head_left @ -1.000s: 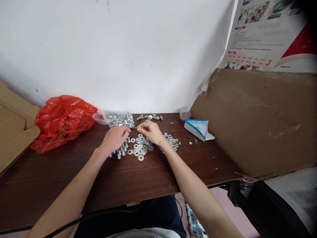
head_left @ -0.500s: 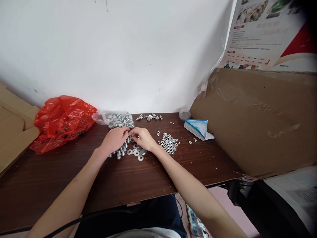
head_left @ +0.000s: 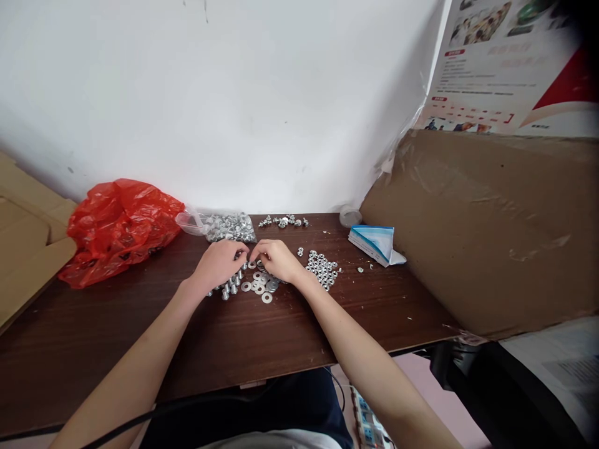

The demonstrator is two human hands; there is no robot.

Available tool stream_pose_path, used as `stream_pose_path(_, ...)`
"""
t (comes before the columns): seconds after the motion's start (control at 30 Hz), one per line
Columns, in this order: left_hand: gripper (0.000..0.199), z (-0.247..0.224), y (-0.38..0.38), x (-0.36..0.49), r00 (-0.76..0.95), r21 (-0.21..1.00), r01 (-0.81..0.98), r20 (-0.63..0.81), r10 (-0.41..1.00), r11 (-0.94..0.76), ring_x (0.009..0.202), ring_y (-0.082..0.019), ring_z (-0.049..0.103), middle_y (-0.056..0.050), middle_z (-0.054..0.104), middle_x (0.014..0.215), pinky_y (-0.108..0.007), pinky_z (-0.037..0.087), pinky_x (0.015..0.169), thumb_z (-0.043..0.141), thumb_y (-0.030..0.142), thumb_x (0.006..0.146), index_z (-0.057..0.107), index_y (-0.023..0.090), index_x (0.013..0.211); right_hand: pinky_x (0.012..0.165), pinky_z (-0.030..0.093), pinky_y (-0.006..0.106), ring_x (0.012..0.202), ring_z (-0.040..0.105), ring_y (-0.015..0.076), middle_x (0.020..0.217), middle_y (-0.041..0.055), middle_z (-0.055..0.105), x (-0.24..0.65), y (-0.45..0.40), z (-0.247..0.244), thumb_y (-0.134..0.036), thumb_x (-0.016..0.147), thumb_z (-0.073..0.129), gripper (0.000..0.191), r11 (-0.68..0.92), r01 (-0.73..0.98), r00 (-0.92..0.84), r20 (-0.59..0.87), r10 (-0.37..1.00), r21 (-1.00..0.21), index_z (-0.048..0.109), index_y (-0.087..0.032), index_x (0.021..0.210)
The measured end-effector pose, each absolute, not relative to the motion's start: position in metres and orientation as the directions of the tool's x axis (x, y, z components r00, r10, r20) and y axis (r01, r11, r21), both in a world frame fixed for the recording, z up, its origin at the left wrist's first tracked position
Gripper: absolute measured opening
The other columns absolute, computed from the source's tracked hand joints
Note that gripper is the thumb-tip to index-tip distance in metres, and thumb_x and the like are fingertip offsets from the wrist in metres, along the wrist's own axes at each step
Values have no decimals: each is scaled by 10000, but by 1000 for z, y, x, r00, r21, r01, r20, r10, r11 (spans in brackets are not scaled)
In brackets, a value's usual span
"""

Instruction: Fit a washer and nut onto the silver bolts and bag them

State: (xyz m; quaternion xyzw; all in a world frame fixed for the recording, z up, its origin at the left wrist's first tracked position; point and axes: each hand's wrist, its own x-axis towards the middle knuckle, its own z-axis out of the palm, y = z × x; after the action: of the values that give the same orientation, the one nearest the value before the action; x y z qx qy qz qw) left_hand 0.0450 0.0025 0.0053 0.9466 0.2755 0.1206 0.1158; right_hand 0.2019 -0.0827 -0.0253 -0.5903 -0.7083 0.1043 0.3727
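My left hand (head_left: 219, 262) is over the bolts (head_left: 229, 287), its fingers curled together around something too small to make out. Just to its right, my right hand (head_left: 276, 259) hangs over the washers (head_left: 259, 285), thumb and forefinger bent down; whether they hold anything is hidden. A small gap separates the fingertips of the two hands. Flat washers lie loose below and between them. Right of my right hand is a pile of nuts (head_left: 322, 268). Behind my left hand lies a clear bag of metal parts (head_left: 229, 227).
Several assembled bolts (head_left: 283, 221) lie near the wall. A red plastic bag (head_left: 122, 227) and cardboard (head_left: 32, 237) are at the left. At the right are a clear round cup (head_left: 349, 216), a blue-and-white packet (head_left: 373, 243) and a large cardboard panel (head_left: 491, 231).
My right hand has moved slightly right, away from my left hand, so the fingertips are now apart. More washers show between the hands. The view has shifted very slightly.
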Motion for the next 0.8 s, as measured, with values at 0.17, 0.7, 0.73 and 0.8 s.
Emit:
stream_pose_path(0.17,355,5,3,46,815,271,502,167,554,-821,907,-242,643,-56,731,964,-333,473,813,401,297,855,737,202,918,878,444,305,951,593,194,947,58,685,200,-83,-26,85,749,439,389,271,823,-104,337,936,-498,742,-155,796)
stream_pose_path(0.7,318,6,3,45,821,271,472,211,530,-839,906,-252,633,-59,728,930,-353,475,803,427,252,857,740,198,871,823,465,278,875,588,151,899,31,658,198,-88,-20,91,696,424,436,433,703,-261,362,895,-565,754,-188,753)
stream_pose_path(0.73,313,7,3,45,823,268,469,212,526,-842,911,-254,630,-60,728,930,-355,473,807,432,242,852,740,195,875,837,466,280,873,588,148,892,27,661,197,-88,-20,97,683,417,452,452,688,-287,359,888,-568,756,-192,754)
stream_pose_path(0.8,303,7,3,45,831,263,453,220,510,-852,919,-255,621,-62,728,933,-362,465,826,443,220,843,740,189,894,872,461,294,849,584,146,856,17,666,196,-88,-20,104,655,413,473,467,679,-323,341,883,-566,761,-201,752)
